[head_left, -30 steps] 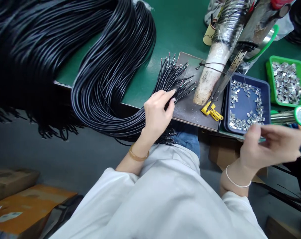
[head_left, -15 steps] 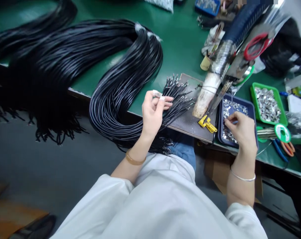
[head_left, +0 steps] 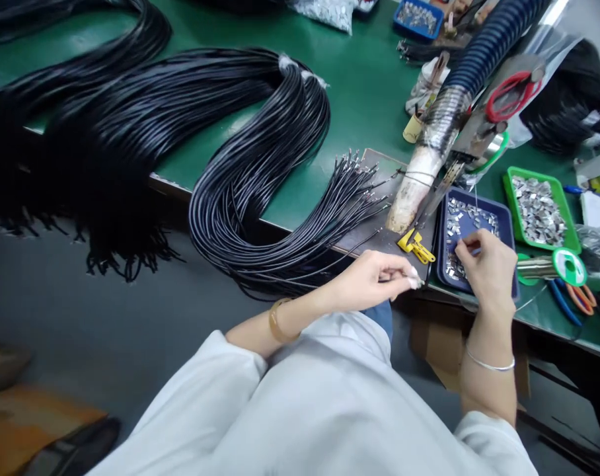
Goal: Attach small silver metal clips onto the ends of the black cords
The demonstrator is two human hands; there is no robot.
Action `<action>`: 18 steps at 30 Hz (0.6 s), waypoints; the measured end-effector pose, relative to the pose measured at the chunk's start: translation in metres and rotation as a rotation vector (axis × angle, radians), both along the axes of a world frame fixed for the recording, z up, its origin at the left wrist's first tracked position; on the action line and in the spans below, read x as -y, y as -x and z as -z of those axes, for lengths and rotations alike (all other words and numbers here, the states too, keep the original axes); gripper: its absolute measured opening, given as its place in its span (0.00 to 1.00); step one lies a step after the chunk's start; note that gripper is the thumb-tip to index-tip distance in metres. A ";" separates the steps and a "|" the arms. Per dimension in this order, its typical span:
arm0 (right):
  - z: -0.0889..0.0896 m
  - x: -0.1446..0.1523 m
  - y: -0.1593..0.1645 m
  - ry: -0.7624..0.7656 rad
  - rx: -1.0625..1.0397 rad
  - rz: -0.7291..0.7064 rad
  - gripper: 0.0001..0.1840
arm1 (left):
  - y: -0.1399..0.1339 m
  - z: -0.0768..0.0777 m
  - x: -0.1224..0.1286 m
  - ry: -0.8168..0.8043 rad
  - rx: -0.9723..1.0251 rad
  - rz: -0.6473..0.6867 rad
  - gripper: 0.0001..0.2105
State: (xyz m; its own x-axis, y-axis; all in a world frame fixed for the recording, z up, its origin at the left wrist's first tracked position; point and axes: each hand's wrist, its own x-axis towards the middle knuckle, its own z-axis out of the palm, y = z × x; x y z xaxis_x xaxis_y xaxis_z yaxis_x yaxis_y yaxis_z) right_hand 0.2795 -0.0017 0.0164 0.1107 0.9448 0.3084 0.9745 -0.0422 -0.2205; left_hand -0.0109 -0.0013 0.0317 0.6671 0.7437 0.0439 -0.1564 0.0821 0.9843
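My left hand (head_left: 379, 279) is closed in a pinch in front of the table edge, left of the dark blue tray (head_left: 509, 231). White wrapping covers some of its fingertips. Something small and pale shows at those tips, too small to name. Over the tray, my right hand (head_left: 491, 268) has thumb and forefinger pinched close to small metal pieces (head_left: 471, 213); what they grip is hidden. A tied bundle of black cables (head_left: 240, 178) curves over the table's edge. Its bared ends (head_left: 357, 168) rest on a brown board (head_left: 374, 158).
Yellow clippers (head_left: 416, 247) lie below a dark blue hose (head_left: 488, 59) with a whitish nozzle (head_left: 412, 192). To the right are a green tray of metal pieces (head_left: 538, 208), a solder spool (head_left: 570, 266) and orange-and-blue-handled pliers (head_left: 570, 301). More black cables (head_left: 146, 119) hang at left.
My left hand has left the cable ends and moved right and nearer to me, toward the blue tray. My right hand remains over the tray, still pinched. The view has shifted slightly.
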 end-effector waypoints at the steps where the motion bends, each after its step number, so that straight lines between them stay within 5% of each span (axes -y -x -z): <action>1: -0.001 0.004 0.006 -0.065 -0.069 0.017 0.06 | -0.005 0.009 0.001 0.051 0.003 -0.085 0.08; 6: -0.011 0.033 0.064 -0.266 -0.669 -0.006 0.09 | -0.011 0.038 -0.002 0.136 0.000 -0.291 0.06; 10: -0.008 0.047 0.115 -0.450 -0.570 -0.079 0.04 | -0.009 0.035 -0.008 0.146 -0.017 -0.347 0.05; 18: 0.009 0.044 0.133 -0.240 -0.871 -0.165 0.03 | -0.009 0.026 -0.004 0.090 0.046 -0.297 0.06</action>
